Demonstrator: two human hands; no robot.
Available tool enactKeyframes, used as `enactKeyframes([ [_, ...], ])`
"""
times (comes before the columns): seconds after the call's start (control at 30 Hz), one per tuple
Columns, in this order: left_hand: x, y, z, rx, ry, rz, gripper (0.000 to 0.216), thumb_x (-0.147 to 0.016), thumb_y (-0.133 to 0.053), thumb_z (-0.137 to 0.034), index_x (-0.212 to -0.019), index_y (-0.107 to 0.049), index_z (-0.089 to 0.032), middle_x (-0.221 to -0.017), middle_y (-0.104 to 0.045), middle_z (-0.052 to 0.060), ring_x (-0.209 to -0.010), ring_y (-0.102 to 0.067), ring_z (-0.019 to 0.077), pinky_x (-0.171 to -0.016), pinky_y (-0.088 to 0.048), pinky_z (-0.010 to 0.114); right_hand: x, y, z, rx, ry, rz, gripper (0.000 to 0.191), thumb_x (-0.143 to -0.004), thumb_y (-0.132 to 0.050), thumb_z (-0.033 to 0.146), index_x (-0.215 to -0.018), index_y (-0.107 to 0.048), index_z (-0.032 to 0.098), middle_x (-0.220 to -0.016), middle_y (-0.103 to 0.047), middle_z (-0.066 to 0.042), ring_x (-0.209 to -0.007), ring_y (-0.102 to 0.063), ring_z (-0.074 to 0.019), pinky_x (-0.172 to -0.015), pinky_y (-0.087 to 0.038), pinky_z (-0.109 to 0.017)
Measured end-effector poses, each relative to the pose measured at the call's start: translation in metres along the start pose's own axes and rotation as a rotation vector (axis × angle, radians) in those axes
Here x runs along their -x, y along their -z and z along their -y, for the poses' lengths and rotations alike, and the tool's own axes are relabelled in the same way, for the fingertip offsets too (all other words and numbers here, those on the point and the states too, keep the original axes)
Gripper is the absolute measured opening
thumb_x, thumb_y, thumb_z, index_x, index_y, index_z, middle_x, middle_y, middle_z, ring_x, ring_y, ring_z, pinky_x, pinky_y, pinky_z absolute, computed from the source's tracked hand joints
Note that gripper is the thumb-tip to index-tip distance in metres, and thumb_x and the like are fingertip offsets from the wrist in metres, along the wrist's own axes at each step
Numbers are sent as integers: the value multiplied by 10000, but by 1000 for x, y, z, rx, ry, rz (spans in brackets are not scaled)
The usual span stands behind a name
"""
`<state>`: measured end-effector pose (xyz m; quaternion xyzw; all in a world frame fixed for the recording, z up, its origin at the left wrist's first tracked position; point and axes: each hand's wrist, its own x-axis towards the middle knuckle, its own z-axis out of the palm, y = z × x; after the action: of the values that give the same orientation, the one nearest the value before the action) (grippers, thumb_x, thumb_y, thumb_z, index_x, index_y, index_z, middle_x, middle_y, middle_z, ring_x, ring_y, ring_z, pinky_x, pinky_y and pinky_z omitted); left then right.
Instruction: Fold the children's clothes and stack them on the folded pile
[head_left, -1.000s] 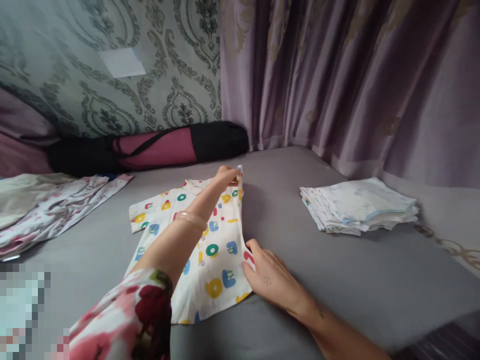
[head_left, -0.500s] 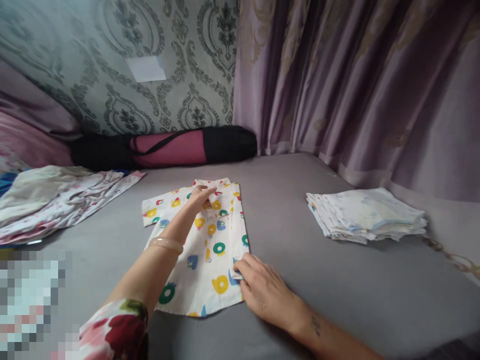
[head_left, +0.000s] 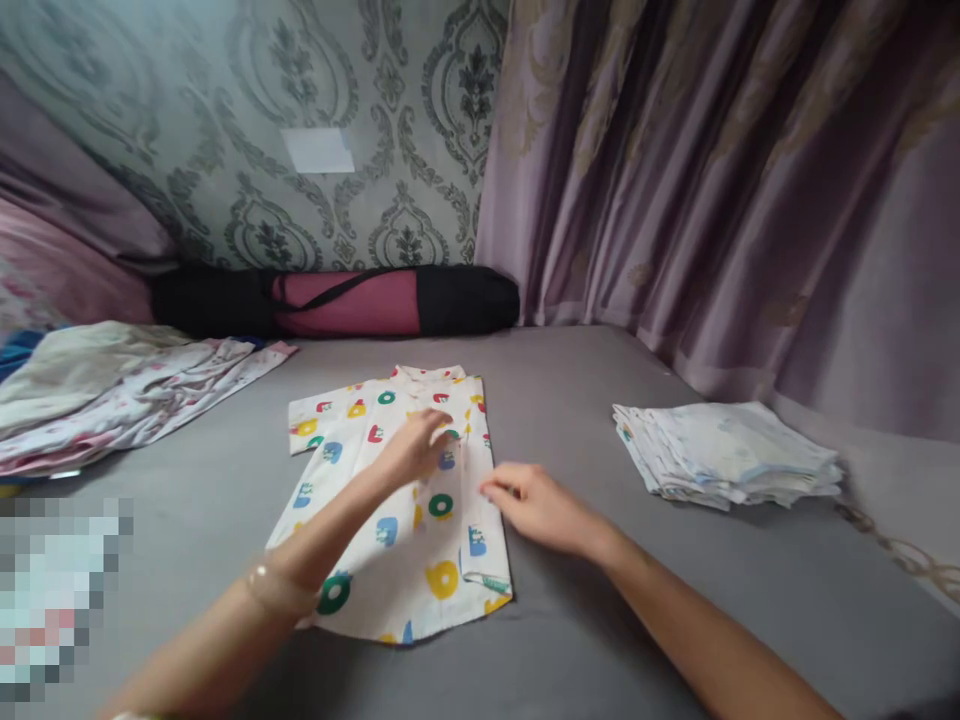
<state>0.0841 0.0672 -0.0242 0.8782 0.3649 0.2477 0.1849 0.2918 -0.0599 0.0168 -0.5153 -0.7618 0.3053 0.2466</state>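
Observation:
A small white shirt (head_left: pixel 375 505) printed with coloured rings and shapes lies flat on the grey bed surface (head_left: pixel 585 620), its right side folded inward. My left hand (head_left: pixel 416 452) rests flat on the middle of the shirt, fingers stretched. My right hand (head_left: pixel 534 505) lies on the shirt's folded right edge, fingers loosely extended, holding nothing. A bracelet sits on my left wrist.
A stack of folded pale cloths (head_left: pixel 727 455) lies to the right. Crumpled garments (head_left: pixel 112 385) are piled at the left. A pink and black rolled bag (head_left: pixel 337 300) lies along the patterned wall. Purple curtains (head_left: pixel 712 180) hang at the right.
My left hand drew back from the collar to the shirt's middle. My right hand slid from the lower hem up along the folded right edge.

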Motion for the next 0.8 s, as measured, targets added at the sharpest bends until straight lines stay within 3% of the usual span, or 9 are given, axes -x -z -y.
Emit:
enactKeyframes([
  [0.1,41,-8,-44,54,-143,167,248,-942,-404,-289,-1086,-569,-173,-1092,-634,119,-1027,-602,219,-903,-486,353,-52,0,-24,209,-7,-150,342,-957,-364,198,-1151,-641,147,-1199,-651,-103,-1127,-574,-193,-981,-390,-289],
  [0.17,63,-13,-70,34,-213,256,274,-950,-406,-308,-1134,-560,-175,-1178,-619,128,-1119,-580,226,-965,-465,360,-88,-9,-36,327,-27,-143,398,-961,-325,180,-1278,-560,124,-1355,-553,-128,-1271,-475,-198,-1065,-324,-313],
  [0.27,84,-21,-93,-100,-171,308,406,-956,-423,-372,-1282,-504,-144,-1392,-509,158,-1322,-443,285,-1088,-374,442,-133,-30,-44,470,-101,-90,493,-982,-317,258,-1435,-387,80,-1526,-348,-139,-1423,-259,-234,-1158,-171,-377],
  [0.37,94,-30,-97,-189,-104,322,506,-986,-348,-412,-1396,-417,-123,-1496,-398,154,-1412,-311,293,-1142,-296,472,-162,-47,-46,533,-189,-101,579,-991,-303,340,-1479,-292,29,-1570,-236,-150,-1458,-148,-253,-1176,-92,-392],
  [0.5,103,-39,-89,-212,-151,298,539,-1005,-271,-428,-1483,-310,-183,-1547,-318,104,-1441,-242,268,-1167,-248,452,-181,-55,-49,572,-285,-160,651,-988,-285,413,-1497,-234,12,-1582,-186,-163,-1462,-118,-263,-1173,-67,-399],
  [0.63,109,-41,-87,-227,-216,286,518,-1016,-242,-390,-1515,-239,-251,-1573,-261,54,-1452,-208,273,-1170,-207,488,-186,-57,-54,591,-324,-171,649,-979,-282,458,-1521,-221,105,-1590,-172,-143,-1460,-126,-275,-1161,-72,-444],
  [0.8,112,-32,-93,-187,-281,351,530,-1022,-209,-374,-1531,-180,-230,-1585,-214,47,-1458,-186,258,-1184,-166,469,-185,-59,-53,628,-333,-189,602,-971,-277,492,-1517,-263,237,-1587,-207,-110,-1443,-169,-321,-1136,-107,-487],
])
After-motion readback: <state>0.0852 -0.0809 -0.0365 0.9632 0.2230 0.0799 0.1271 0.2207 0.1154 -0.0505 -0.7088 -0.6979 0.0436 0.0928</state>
